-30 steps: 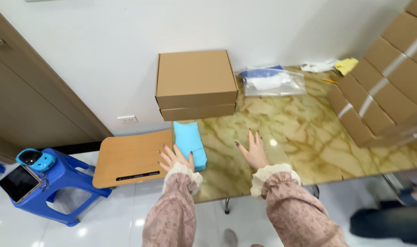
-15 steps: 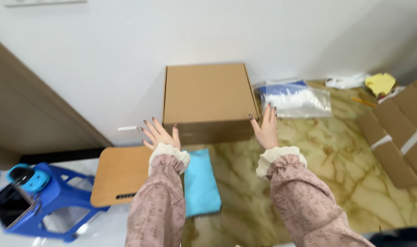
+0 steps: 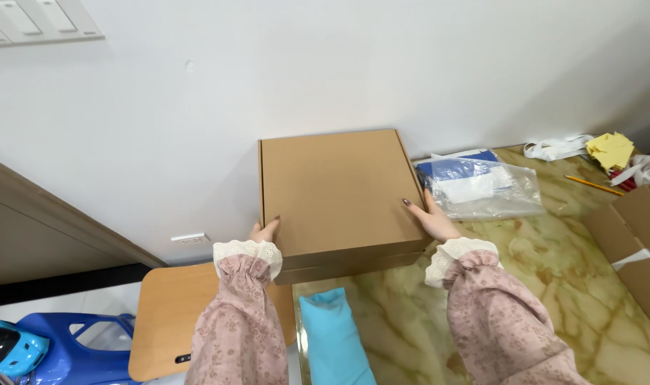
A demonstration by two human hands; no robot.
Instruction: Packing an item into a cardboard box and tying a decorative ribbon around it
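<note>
Since half a second ago, both our hands have closed in on the top cardboard box (image 3: 336,189): then they hovered spread at its front corners, now they grip its sides. Our left hand (image 3: 264,232) clasps the box's left edge near the front corner, thumb on the lid, fingers hidden beneath. Our right hand (image 3: 432,217) presses against the right edge, thumb on top. That box lies flat on a second cardboard box (image 3: 350,267), of which only the front edge shows, at the back-left of the marbled counter (image 3: 546,264) against the white wall (image 3: 339,64). Just beside our right hand lies a clear plastic bag (image 3: 482,185) with blue and white contents. A light blue cloth (image 3: 332,339) lies in front of the boxes, between our sleeves. Left of it, a wooden board (image 3: 164,324) juts off the counter, with a blue plastic stool (image 3: 75,353) below
</note>
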